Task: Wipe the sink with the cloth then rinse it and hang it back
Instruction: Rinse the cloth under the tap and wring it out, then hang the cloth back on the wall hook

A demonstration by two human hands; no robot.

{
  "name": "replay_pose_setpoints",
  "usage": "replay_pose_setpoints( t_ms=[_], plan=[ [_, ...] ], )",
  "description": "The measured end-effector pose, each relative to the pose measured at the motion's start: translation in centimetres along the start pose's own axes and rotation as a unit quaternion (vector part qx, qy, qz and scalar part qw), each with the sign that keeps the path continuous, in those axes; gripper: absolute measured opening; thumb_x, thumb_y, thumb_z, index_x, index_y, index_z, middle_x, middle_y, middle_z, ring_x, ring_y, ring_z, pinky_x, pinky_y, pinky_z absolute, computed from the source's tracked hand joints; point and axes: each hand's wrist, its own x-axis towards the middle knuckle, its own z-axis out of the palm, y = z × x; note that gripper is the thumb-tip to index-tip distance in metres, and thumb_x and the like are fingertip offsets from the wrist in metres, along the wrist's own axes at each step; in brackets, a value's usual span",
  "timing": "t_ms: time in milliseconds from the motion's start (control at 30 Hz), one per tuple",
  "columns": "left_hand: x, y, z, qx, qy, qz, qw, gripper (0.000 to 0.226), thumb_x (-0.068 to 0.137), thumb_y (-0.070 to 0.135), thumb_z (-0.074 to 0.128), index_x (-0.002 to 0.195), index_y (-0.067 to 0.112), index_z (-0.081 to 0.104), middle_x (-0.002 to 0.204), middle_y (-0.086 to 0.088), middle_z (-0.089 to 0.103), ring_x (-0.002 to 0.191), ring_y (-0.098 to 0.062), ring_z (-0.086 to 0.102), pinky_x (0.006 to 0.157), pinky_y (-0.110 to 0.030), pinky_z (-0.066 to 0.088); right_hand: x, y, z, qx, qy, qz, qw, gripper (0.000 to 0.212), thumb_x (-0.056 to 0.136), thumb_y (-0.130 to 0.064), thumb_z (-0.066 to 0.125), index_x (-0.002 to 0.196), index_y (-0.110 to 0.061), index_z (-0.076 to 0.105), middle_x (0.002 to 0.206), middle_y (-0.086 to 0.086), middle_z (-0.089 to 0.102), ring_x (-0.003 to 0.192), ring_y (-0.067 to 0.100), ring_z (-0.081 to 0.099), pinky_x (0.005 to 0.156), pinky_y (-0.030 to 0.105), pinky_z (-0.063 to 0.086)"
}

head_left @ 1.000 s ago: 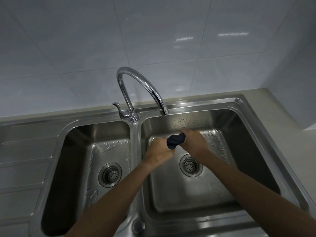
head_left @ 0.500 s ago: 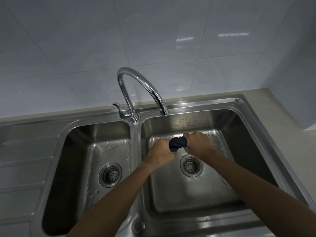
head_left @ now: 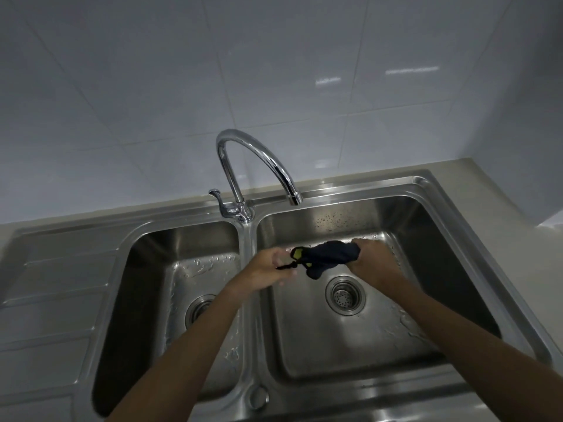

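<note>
Two bare hands over the right basin [head_left: 359, 345] of a double stainless sink [head_left: 451, 202], both on one dark navy cloth [head_left: 329, 257]. Right hand [head_left: 370, 260] is fisted tight around the cloth's right end; fabric there is bunched and twisted into a thick rope shape. Left hand [head_left: 271, 269] is looser, fingers half curled, pinching the thin black hanging loop [head_left: 288, 266] at the cloth's left end. Small yellow-green patch [head_left: 298, 253] shows at that end, soft terry-like texture, though fine detail is blurred. Cloth is held in the air above the basin floor, just behind the round perforated drain strainer [head_left: 344, 295], not touching it. Basin metal is brushed, with water droplets and streaks on the floor and back wall. Left basin [head_left: 182, 263] is also wet, its drain partly hidden by the left forearm. Chrome gooseneck tap [head_left: 249, 153] sits on the divider, spout over the right basin, small lever handle [head_left: 215, 194] on its left; no stream visible. Ribbed draining board [head_left: 45, 269] to the left. Beige worktop [head_left: 475, 175] around the sink; glossy white wall tiles [head_left: 274, 71] behind, with light reflections.
</note>
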Motion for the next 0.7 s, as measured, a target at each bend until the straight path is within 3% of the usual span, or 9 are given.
replay_pose_setpoints(
  t_ms=[67, 200, 367, 467, 567, 700],
  plan=[
    [-0.4, 0.2, -0.4, -0.022, 0.033, 0.003, 0.999, 0.021, 0.087, 0.010, 0.065, 0.107, 0.006, 0.064, 0.072, 0.000, 0.064, 0.052, -0.004, 0.057, 0.061, -0.016, 0.049, -0.6, 0.0, -0.3, 0.034, 0.019, 0.021, 0.999, 0.010, 0.078, -0.014, 0.058, 0.071, -0.015, 0.052, 0.068, 0.000, 0.057, 0.067, 0.019, 0.057, 0.051, 0.023, 0.033],
    [-1.8, 1.0, -0.7, -0.044, 0.081, 0.061, 0.994, 0.008, 0.088, 0.009, 0.063, 0.092, 0.010, 0.070, 0.071, -0.009, 0.067, 0.052, -0.003, 0.059, 0.075, -0.032, 0.052, -2.1, -0.2, -0.5, 0.079, 0.054, 0.033, 0.995, 0.022, 0.077, -0.020, 0.065, 0.063, -0.019, 0.048, 0.065, 0.002, 0.057, 0.064, 0.020, 0.055, 0.049, 0.023, 0.031],
    [-3.1, 2.9, -0.4, -0.112, 0.119, 0.110, 0.980, 0.029, 0.089, 0.001, 0.054, 0.082, 0.024, 0.070, 0.077, -0.010, 0.070, 0.062, -0.010, 0.061, 0.071, -0.029, 0.049, -3.8, -0.3, -0.7, 0.070, 0.027, 0.049, 0.996, 0.024, 0.077, -0.030, 0.071, 0.076, -0.013, 0.054, 0.073, 0.003, 0.057, 0.069, 0.019, 0.054, 0.052, 0.023, 0.033],
    [-4.4, 4.6, 0.1, -0.072, 0.135, 0.162, 0.975, 0.023, 0.089, 0.002, 0.056, 0.088, 0.018, 0.072, 0.083, -0.006, 0.071, 0.072, -0.011, 0.065, 0.074, -0.025, 0.053, -4.9, 0.2, -0.5, 0.056, -0.033, 0.047, 0.997, 0.041, 0.072, -0.037, 0.077, 0.097, -0.012, 0.057, 0.086, -0.002, 0.058, 0.082, 0.017, 0.058, 0.064, 0.024, 0.038],
    [-5.0, 6.4, 0.6, 0.001, 0.180, 0.250, 0.951, 0.015, 0.088, 0.005, 0.060, 0.095, 0.009, 0.073, 0.090, 0.001, 0.069, 0.082, -0.012, 0.065, 0.079, -0.019, 0.053, -6.3, 0.2, -1.0, 0.178, -0.083, -0.018, 0.980, 0.046, 0.075, -0.032, 0.078, 0.110, -0.019, 0.051, 0.091, -0.010, 0.058, 0.070, 0.001, 0.060, 0.053, 0.010, 0.042],
    [-5.1, 9.1, 1.3, 0.121, 0.228, 0.327, 0.909, 0.017, 0.092, 0.010, 0.057, 0.101, 0.009, 0.071, 0.095, 0.002, 0.067, 0.081, -0.004, 0.055, 0.075, -0.008, 0.042, -7.3, 0.8, -1.8, 0.270, -0.109, -0.072, 0.954, 0.033, 0.087, -0.024, 0.066, 0.116, -0.021, 0.049, 0.089, -0.007, 0.061, 0.062, -0.009, 0.062, 0.048, 0.008, 0.044]
  ],
)
